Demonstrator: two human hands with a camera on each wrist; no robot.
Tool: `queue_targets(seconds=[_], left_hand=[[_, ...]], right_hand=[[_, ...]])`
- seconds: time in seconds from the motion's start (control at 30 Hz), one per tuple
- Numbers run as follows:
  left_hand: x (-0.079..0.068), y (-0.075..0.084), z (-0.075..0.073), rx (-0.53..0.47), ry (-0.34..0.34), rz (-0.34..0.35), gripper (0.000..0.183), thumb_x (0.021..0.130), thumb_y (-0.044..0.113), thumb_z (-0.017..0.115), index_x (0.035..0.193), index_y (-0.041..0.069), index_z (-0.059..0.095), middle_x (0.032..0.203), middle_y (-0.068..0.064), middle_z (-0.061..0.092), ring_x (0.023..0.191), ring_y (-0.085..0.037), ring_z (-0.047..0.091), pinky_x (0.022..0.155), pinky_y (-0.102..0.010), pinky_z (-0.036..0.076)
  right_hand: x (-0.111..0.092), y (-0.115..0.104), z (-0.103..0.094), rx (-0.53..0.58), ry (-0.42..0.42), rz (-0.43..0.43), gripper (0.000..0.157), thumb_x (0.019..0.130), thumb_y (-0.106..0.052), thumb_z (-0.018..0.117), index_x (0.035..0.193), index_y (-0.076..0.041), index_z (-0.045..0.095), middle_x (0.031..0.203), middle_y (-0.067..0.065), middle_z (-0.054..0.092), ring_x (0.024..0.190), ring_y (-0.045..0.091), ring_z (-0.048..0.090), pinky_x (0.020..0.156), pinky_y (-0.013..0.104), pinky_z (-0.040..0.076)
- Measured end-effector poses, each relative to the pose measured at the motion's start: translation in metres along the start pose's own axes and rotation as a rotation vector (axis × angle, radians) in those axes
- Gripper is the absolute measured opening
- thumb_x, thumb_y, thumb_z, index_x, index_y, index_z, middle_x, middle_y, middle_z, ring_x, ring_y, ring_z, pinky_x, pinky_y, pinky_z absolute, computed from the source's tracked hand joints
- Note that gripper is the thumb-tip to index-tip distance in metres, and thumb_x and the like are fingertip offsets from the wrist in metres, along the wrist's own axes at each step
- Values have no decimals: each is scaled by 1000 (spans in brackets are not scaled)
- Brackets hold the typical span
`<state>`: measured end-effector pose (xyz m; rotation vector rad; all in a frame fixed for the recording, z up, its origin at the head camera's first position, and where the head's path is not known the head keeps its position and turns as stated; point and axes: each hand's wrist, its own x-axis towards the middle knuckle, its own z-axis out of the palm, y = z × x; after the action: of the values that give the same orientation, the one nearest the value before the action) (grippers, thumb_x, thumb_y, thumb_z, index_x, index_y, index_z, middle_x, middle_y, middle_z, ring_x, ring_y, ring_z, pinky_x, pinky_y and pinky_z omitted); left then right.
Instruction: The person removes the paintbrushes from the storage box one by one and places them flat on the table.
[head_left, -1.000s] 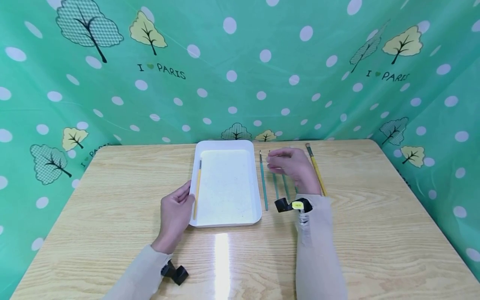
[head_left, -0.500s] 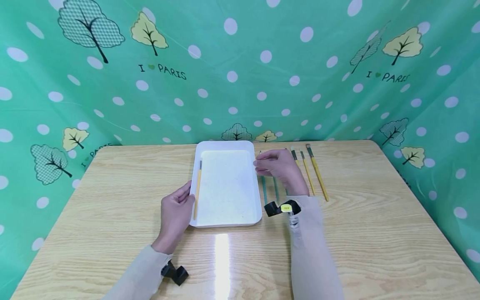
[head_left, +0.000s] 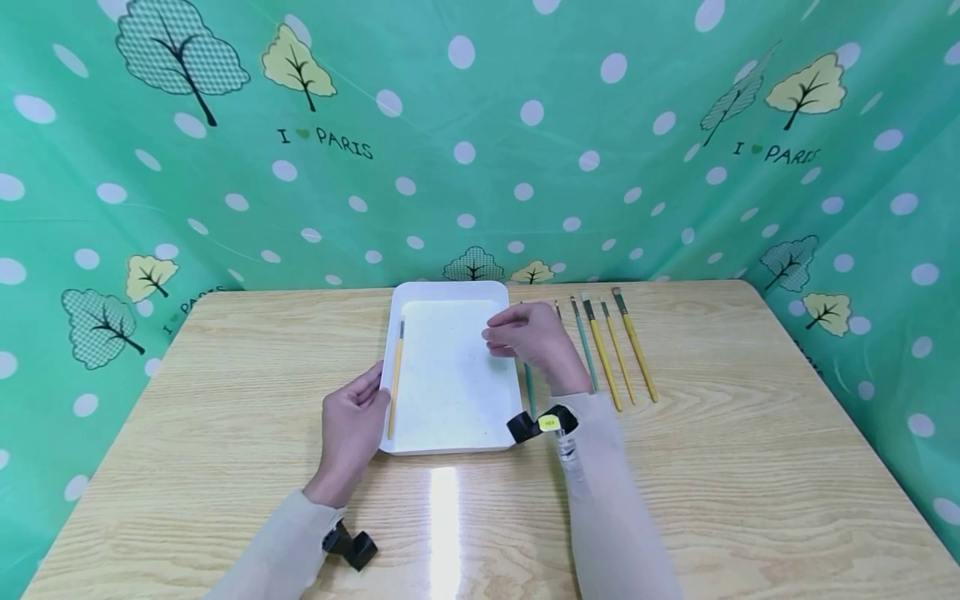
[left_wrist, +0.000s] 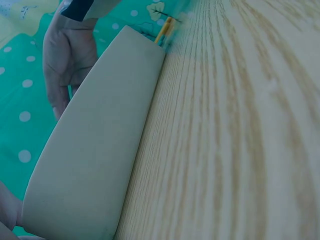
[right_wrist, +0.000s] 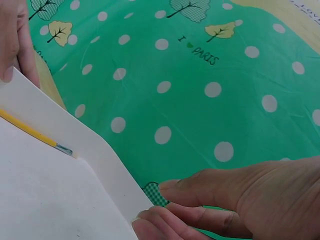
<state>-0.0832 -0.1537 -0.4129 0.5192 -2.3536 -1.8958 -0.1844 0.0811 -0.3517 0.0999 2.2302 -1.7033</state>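
A white rectangular tray (head_left: 457, 442) lies on the table, with one yellow-handled paintbrush (head_left: 396, 379) along the inside of its left wall. My left hand (head_left: 354, 421) holds the tray's left side, thumb at the rim and fingers outside; the right wrist view shows this left hand (right_wrist: 15, 45) at the rim too. Over the right part of the tray hovers my right hand (head_left: 528, 337). In the right wrist view, the right hand (right_wrist: 215, 205) has its thumb and fingers loosely bent near the tray's wall, with nothing seen between them.
Right of the tray, several paintbrushes lie side by side, among them a teal one (head_left: 583, 342) and a thick yellow one (head_left: 636, 346); the right arm partly covers some. A green dotted cloth (head_left: 480, 167) rises behind the wooden table (head_left: 750, 467).
My right hand has moved left from above the brushes to over the tray, uncovering the brushes on the right. The left hand and the tray have stayed put.
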Motion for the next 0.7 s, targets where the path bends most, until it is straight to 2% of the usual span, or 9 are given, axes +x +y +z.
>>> queue_targets(seconds=[0.17,0.47,0.7], left_hand=[[0,0,0,-3,0,-4,46,100,6,52,146,6,53,149,-17,55,138,-24,54,105,-25,50],[0,-1,0,0,-1,0,46,100,6,52,146,5,53,149,-18,55,138,-25,54,105,-26,51],[0,0,0,-1,4,1,46,100,5,52,146,6,54,149,-17,55,138,-24,55,104,-26,51]], right_hand=[[1,1,11,-3,-5,1,20,91,-8,76,108,-1,71,104,16,74,88,25,75,90,41,66],[4,5,32,-23,-17,-18,23,89,-5,76,110,2,70,99,16,75,80,20,75,79,32,68],[4,5,44,-32,-30,-25,28,88,-5,76,114,3,69,97,15,76,77,18,76,80,35,68]])
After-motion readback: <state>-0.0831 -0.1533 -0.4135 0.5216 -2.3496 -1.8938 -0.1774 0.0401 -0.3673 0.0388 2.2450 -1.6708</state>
